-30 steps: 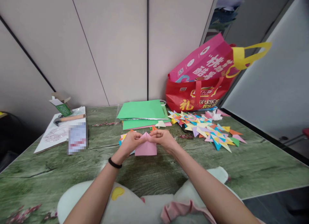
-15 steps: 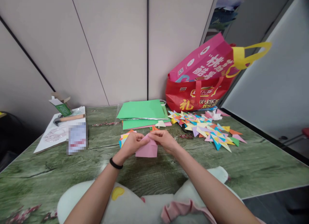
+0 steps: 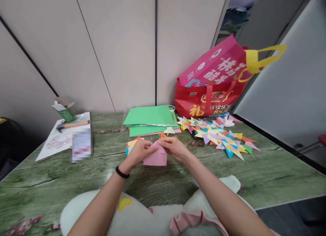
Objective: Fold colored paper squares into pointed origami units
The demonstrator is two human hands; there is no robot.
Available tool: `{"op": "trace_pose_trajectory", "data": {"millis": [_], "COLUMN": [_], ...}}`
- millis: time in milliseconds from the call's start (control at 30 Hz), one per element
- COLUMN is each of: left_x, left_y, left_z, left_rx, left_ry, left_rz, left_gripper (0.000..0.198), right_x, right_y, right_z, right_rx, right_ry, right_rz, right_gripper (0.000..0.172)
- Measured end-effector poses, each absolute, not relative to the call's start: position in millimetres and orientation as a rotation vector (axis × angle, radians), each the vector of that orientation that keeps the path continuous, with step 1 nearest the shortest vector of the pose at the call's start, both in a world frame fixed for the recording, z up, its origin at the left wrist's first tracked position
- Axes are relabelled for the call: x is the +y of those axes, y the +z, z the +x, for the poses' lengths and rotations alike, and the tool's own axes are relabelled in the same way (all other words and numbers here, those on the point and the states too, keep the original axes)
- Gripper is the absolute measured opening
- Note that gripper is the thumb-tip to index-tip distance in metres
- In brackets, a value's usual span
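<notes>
A small pink paper (image 3: 155, 158) is held upright between both hands above the table, its top edge pinched into a fold. My left hand (image 3: 140, 150) grips its upper left part, with thumb and fingers pressed together. On the upper right, my right hand (image 3: 175, 147) pinches the same paper near the peak. Behind the left hand lie colourful folded papers (image 3: 129, 145), partly covered by it. Green sheets (image 3: 150, 115) are stacked just beyond the hands. Folded paper stars (image 3: 216, 134) in many colours spread to the right.
A red bag (image 3: 188, 98) with a pink bag (image 3: 224, 63) in it stands at the back right. At the left, a hammer (image 3: 76, 124) and a small green box (image 3: 66, 114) rest on a white board (image 3: 48, 148). A pale cushion (image 3: 142, 219) lies at the near edge.
The pink paper has shifted very slightly to the right and its lower edge is tilted a little differently. Both hands keep their pinch on it.
</notes>
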State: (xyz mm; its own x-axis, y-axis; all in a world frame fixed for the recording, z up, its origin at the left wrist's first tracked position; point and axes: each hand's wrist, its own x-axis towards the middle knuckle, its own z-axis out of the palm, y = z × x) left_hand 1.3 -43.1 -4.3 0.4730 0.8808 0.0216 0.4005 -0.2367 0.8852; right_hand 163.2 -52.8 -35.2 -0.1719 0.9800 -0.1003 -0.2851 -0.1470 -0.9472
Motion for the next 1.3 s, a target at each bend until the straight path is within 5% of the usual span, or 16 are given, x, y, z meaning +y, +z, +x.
{"op": "trace_pose_trajectory", "data": {"millis": [567,1300], "left_x": [-43.2,-44.4], "left_y": [-5.1,-3.0], "left_z": [0.9,1.5], "left_rx": [1.032,1.047], "left_ry": [0.633,0.640], "left_rz": [1.754,1.705], "left_gripper": [0.040,0.043], "right_x": [-50.7,-54.3], "right_y": [-39.6,-32.6], "right_z": [157.6,161.2], "right_rx": [-1.153,-1.144], "right_ry": [1.267,1.358], "right_rz": [-1.066,-1.023], "right_gripper": [0.029,0.025]}}
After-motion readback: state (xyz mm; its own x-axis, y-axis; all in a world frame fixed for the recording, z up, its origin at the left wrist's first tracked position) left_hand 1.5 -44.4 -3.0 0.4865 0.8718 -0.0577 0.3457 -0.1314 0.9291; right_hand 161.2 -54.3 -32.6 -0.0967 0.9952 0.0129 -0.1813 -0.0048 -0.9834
